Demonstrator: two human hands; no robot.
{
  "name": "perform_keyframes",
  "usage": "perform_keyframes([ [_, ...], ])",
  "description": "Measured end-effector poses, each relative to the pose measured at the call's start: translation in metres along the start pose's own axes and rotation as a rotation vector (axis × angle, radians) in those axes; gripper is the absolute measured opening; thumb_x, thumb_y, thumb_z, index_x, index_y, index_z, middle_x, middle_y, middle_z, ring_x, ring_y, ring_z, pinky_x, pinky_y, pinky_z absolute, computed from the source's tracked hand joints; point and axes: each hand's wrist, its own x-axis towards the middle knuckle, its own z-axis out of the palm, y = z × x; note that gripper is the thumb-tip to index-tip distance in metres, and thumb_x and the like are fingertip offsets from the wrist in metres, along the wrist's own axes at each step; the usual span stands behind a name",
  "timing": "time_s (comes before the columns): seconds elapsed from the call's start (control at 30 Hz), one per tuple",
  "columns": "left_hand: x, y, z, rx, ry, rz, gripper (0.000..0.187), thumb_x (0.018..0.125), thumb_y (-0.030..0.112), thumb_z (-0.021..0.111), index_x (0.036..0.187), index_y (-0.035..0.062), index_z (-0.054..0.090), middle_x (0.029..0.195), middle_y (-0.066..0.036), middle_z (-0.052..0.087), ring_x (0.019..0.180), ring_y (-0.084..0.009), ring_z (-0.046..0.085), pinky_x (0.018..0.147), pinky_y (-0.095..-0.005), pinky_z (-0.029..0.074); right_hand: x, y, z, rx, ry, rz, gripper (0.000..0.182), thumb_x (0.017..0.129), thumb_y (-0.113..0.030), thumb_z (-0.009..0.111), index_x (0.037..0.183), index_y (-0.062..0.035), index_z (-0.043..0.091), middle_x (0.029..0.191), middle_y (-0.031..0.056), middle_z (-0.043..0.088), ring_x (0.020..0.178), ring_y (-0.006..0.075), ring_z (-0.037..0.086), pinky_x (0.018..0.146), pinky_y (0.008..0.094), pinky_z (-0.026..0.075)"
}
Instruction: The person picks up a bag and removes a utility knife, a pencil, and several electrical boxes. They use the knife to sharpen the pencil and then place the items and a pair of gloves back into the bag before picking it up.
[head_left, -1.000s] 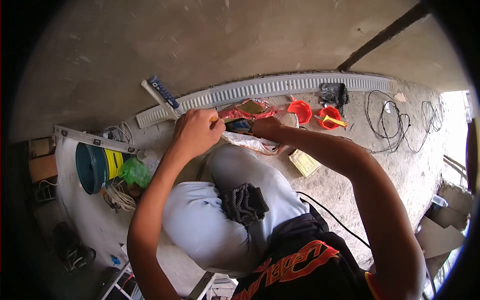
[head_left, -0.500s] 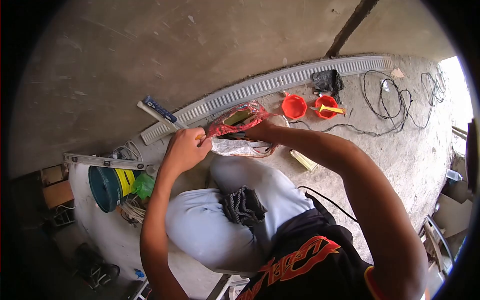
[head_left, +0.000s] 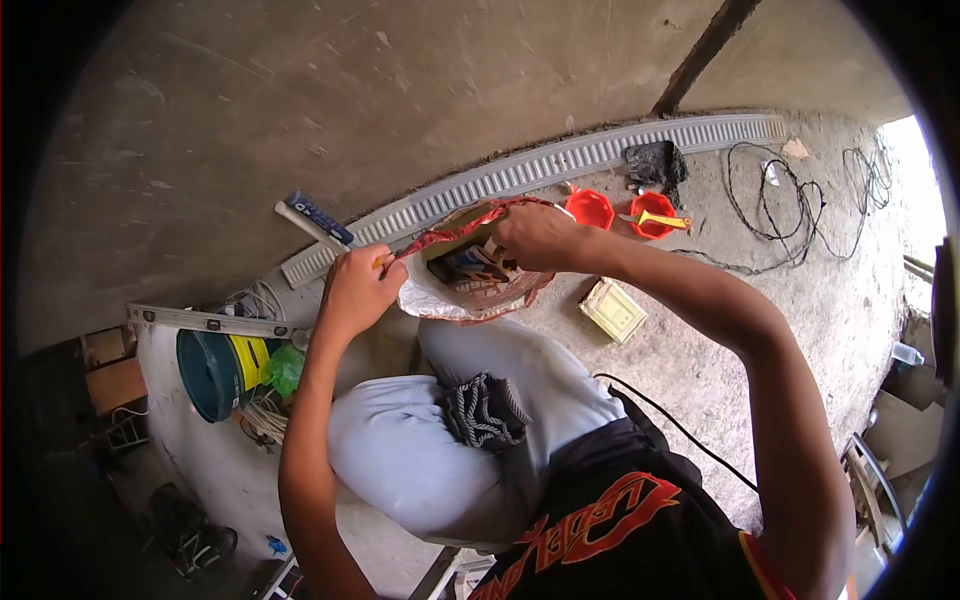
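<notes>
A red bag [head_left: 440,300] with a silvery inside gapes above my knees. My left hand [head_left: 362,288] is closed on its left rim, and a small yellow-orange bit shows by the fingers. My right hand [head_left: 540,236] is at the right side of the opening, fingers curled down into it. Something pale shows at those fingertips, too hidden to name. Dark and orange tool-like items [head_left: 470,265] lie inside the bag. On the floor right of it is a pale yellow box [head_left: 613,310].
Two red octagonal boxes [head_left: 590,209] sit near the wall, a yellow-handled knife [head_left: 660,219] across one. A slotted grey strip [head_left: 570,155] runs along the wall. Black cable [head_left: 800,205] coils at right. At left are a hammer-like tool [head_left: 318,222], spirit level [head_left: 215,322] and dark green bucket [head_left: 208,375].
My right hand has come up from deep in the bag toward its rim. The bag's mouth is wider, showing its contents. The pale yellow box is more fully visible.
</notes>
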Motion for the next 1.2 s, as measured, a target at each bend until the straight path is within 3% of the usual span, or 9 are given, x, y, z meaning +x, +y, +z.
perform_keyframes([
  [0.37,0.019,-0.006,-0.003,0.049,0.293,-0.006,0.025,0.077,0.024,0.058,0.070,0.0002,0.054,0.061,-0.018,0.055,0.056,-0.0367,0.053,0.052,-0.0391,0.041,-0.039,-0.044,-0.109,0.309,0.498,-0.250,0.031,0.086,-0.033,0.057,0.086,-0.0039,0.066,0.068,0.0185,0.055,0.062,0.0367,0.055,0.061,0.0405,0.046],
  [0.47,0.022,-0.013,-0.005,0.039,0.366,-0.017,0.025,0.077,0.025,0.058,0.072,0.0007,0.055,0.062,-0.018,0.056,0.058,-0.0372,0.055,0.052,-0.0392,0.041,-0.042,-0.046,-0.128,0.564,0.996,-0.520,0.035,0.090,-0.038,0.051,0.078,-0.0073,0.059,0.058,0.0000,0.043,0.047,0.0150,0.044,0.045,0.0307,0.039],
  [0.57,0.022,-0.016,-0.007,0.043,0.365,-0.073,0.025,0.077,0.025,0.058,0.072,0.0006,0.056,0.062,-0.018,0.056,0.058,-0.0368,0.055,0.053,-0.0392,0.042,-0.083,-0.026,-0.147,1.322,0.729,-0.630,0.044,0.097,-0.044,0.026,0.095,-0.0061,0.048,0.073,0.0079,0.051,0.070,0.0206,0.054,0.090,0.0503,0.043],
  [0.67,0.024,-0.015,-0.005,0.043,0.373,-0.065,0.027,0.078,0.026,0.058,0.071,0.0001,0.056,0.060,-0.017,0.055,0.057,-0.0360,0.055,0.053,-0.0390,0.042,-0.119,-0.011,-0.165,1.663,0.385,-0.671,0.035,0.098,-0.041,0.025,0.094,-0.0137,0.046,0.057,-0.0041,0.032,0.041,0.0039,0.029,0.041,0.0204,0.041],
  [0.73,0.022,-0.012,-0.004,0.042,0.386,-0.038,0.027,0.078,0.026,0.058,0.071,-0.0003,0.056,0.059,-0.017,0.054,0.055,-0.0354,0.054,0.053,-0.0389,0.042,-0.139,-0.009,-0.155,1.835,0.454,-0.100,0.029,0.093,-0.039,0.047,0.081,-0.0123,0.052,0.058,-0.0067,0.032,0.048,0.0030,0.032,0.040,0.0217,0.028],
  [0.77,0.021,-0.011,-0.004,0.036,0.375,-0.057,0.028,0.078,0.026,0.059,0.071,-0.0006,0.056,0.059,-0.017,0.054,0.053,-0.0345,0.052,0.052,-0.0385,0.041,-0.139,-0.013,-0.142,1.533,0.544,0.221,0.027,0.094,-0.040,0.045,0.083,-0.0154,0.046,0.058,-0.0077,0.026,0.048,0.0005,0.021,0.038,0.0169,0.019],
  [0.83,0.021,-0.008,-0.005,0.028,0.365,-0.074,0.028,0.079,0.026,0.059,0.071,-0.0010,0.056,0.058,-0.017,0.054,0.052,-0.0336,0.051,0.052,-0.0381,0.040,-0.142,0.016,-0.088,0.647,0.540,0.731,0.029,0.095,-0.033,0.042,0.095,-0.0076,0.054,0.068,0.0009,0.053,0.059,0.0120,0.050,0.050,0.0259,0.038],
  [0.87,0.020,-0.006,-0.006,0.018,0.346,-0.090,0.028,0.079,0.026,0.059,0.071,-0.0012,0.055,0.059,-0.017,0.054,0.051,-0.0331,0.050,0.051,-0.0379,0.040,-0.150,0.044,-0.072,0.317,0.175,0.563,0.034,0.095,-0.033,0.043,0.095,-0.0009,0.056,0.081,0.0112,0.062,0.080,0.0193,0.059,0.064,0.0338,0.044],
  [1.2,0.018,-0.013,0.003,-0.017,0.315,0.041,0.028,0.080,0.024,0.060,0.069,-0.0015,0.053,0.058,-0.018,0.053,0.051,-0.0341,0.052,0.049,-0.0379,0.039,-0.214,0.151,0.178,-0.010,-0.173,0.837,0.027,0.079,-0.021,0.056,0.091,0.0025,0.061,0.097,0.0237,0.060,0.088,0.0407,0.060,0.074,0.0480,0.048],
])
